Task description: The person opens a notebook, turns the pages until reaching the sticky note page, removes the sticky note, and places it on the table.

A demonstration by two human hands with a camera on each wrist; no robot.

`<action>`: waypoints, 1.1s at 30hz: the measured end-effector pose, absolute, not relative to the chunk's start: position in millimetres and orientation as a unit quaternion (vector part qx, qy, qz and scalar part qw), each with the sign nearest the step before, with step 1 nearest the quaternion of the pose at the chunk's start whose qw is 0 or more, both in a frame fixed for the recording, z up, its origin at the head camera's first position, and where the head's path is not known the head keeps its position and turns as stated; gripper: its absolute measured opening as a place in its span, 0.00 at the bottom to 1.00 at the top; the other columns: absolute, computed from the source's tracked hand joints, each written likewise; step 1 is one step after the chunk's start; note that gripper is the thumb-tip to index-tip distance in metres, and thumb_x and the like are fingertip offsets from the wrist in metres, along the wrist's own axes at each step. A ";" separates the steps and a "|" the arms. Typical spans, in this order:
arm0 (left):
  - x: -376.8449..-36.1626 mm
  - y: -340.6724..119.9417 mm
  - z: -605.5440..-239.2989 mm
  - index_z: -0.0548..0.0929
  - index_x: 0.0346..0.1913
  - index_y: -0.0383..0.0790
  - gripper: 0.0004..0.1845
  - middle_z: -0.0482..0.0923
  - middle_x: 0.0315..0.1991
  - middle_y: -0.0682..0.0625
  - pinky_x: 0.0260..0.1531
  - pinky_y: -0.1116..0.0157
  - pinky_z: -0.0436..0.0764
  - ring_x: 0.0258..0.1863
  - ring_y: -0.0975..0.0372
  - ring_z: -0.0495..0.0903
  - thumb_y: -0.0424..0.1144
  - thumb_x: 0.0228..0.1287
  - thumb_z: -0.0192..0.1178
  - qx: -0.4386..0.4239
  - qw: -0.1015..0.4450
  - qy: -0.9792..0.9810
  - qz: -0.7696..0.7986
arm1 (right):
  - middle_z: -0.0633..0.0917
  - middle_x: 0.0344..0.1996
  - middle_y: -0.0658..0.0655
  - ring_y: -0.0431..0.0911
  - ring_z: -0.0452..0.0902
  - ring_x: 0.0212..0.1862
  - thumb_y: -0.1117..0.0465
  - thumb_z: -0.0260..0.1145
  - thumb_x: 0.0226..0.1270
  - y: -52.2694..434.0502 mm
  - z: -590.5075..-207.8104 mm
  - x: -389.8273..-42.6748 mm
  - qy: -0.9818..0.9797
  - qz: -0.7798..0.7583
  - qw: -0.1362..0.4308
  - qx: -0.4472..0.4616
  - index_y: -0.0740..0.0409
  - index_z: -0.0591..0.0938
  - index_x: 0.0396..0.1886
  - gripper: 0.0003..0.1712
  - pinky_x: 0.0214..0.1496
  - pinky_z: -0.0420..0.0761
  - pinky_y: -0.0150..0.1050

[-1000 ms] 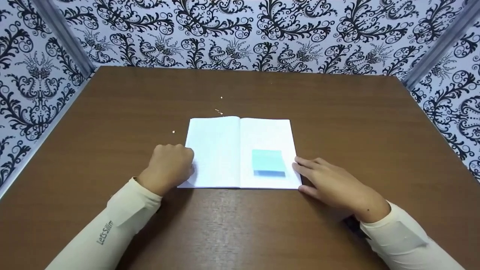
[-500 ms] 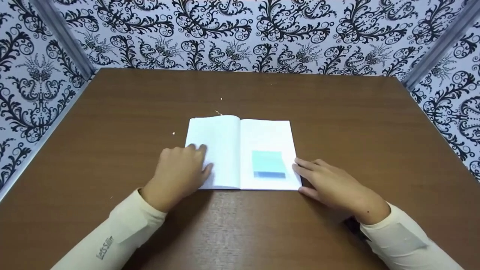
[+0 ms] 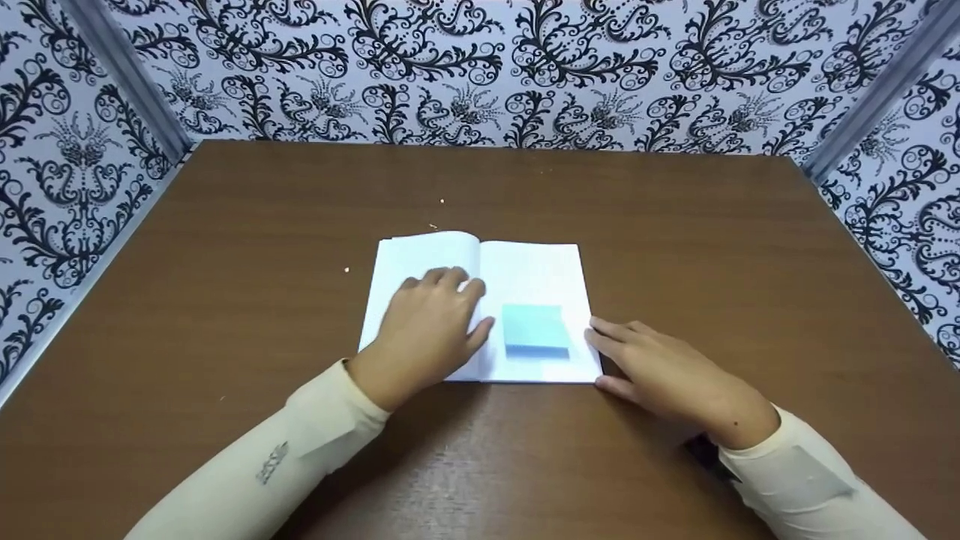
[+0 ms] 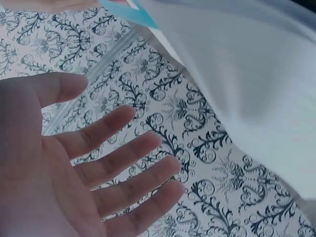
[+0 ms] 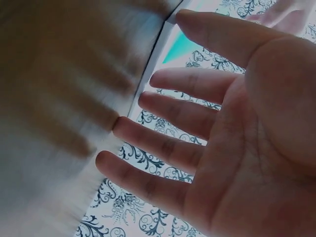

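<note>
At table centre: open notebook [image 3: 480, 300], pages up, lying flat on brown table [image 3: 675, 225]. Left hand [image 3: 431, 326], fingers straight and relaxed, palm down on the left page near the spine, apparently to keep the pages flat; grips nothing. Right hand [image 3: 660, 371], fingers extended, touches the notebook's right edge, likely steadying it. Blue sticky-note pad [image 3: 534, 330] rests on the right page, between the hands.

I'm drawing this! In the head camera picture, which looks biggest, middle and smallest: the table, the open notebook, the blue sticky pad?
1. Table
2. Open notebook
3. Blue sticky pad, lying on the notebook's right page
</note>
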State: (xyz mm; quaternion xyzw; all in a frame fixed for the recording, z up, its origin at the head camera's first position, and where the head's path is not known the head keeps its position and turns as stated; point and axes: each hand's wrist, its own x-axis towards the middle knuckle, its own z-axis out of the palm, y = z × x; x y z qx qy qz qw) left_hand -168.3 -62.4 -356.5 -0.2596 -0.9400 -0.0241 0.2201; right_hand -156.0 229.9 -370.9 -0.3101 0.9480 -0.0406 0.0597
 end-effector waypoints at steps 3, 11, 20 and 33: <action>-170.7 -58.3 -358.9 0.84 0.47 0.40 0.19 0.85 0.47 0.43 0.37 0.50 0.85 0.48 0.48 0.85 0.52 0.64 0.64 -0.265 0.190 -0.945 -0.010 | 0.71 0.72 0.63 0.61 0.72 0.67 0.53 0.65 0.71 226.9 -364.7 -157.3 0.949 -0.046 0.055 -0.308 0.63 0.70 0.72 0.34 0.63 0.75 0.58; -174.0 -57.2 -362.2 0.84 0.51 0.39 0.23 0.84 0.50 0.43 0.40 0.48 0.84 0.49 0.47 0.85 0.54 0.64 0.64 -0.262 0.117 -0.958 0.002 | 0.72 0.71 0.63 0.60 0.71 0.69 0.52 0.66 0.70 199.1 -344.7 -167.8 0.947 -0.050 0.027 -0.316 0.62 0.71 0.71 0.34 0.66 0.73 0.56; -175.9 -57.2 -364.1 0.83 0.54 0.40 0.25 0.85 0.49 0.43 0.40 0.49 0.85 0.47 0.48 0.86 0.56 0.64 0.64 -0.264 0.073 -0.962 0.021 | 0.74 0.70 0.61 0.58 0.73 0.68 0.50 0.68 0.68 162.9 -350.1 -178.7 0.933 -0.032 0.022 -0.357 0.61 0.75 0.68 0.33 0.65 0.76 0.55; -174.4 -55.4 -375.3 0.85 0.53 0.44 0.25 0.86 0.47 0.46 0.36 0.51 0.85 0.41 0.50 0.86 0.59 0.62 0.65 -0.277 0.074 -0.957 0.053 | 0.78 0.64 0.65 0.60 0.78 0.62 0.54 0.73 0.62 150.7 -364.9 -186.0 0.932 -0.028 0.033 -0.361 0.63 0.77 0.65 0.34 0.57 0.80 0.55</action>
